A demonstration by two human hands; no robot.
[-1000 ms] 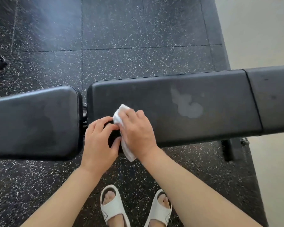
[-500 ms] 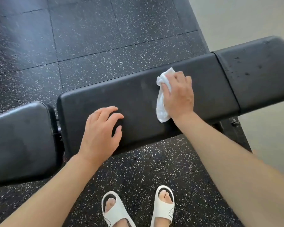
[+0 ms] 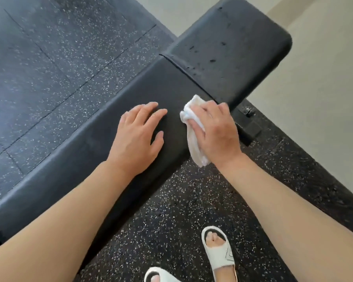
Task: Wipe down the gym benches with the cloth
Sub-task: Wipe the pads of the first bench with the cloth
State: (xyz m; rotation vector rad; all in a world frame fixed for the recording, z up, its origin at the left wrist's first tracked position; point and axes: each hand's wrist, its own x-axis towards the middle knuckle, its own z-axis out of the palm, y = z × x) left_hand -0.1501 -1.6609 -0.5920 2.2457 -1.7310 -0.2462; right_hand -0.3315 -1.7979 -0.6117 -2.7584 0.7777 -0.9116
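A long black padded gym bench (image 3: 86, 143) runs diagonally from lower left to upper right. A seam separates it from a second pad (image 3: 232, 43) speckled with dark droplets. My right hand (image 3: 216, 131) grips a crumpled white cloth (image 3: 194, 129) and presses it on the long pad just short of the seam, near the front edge. The cloth's tail hangs over that edge. My left hand (image 3: 137, 135) lies flat on the pad with fingers spread, a little left of the cloth and apart from it.
Black speckled rubber flooring (image 3: 49, 58) surrounds the bench. A pale smooth floor (image 3: 324, 98) lies to the right. The bench's metal frame and bolt (image 3: 248, 117) show under the seam. My feet in white sandals (image 3: 218, 253) stand in front of the bench.
My right hand has dragged the cloth rightward along the pad, then toward the front edge near the seam. My left hand slid right along the pad after it. The view swung right.
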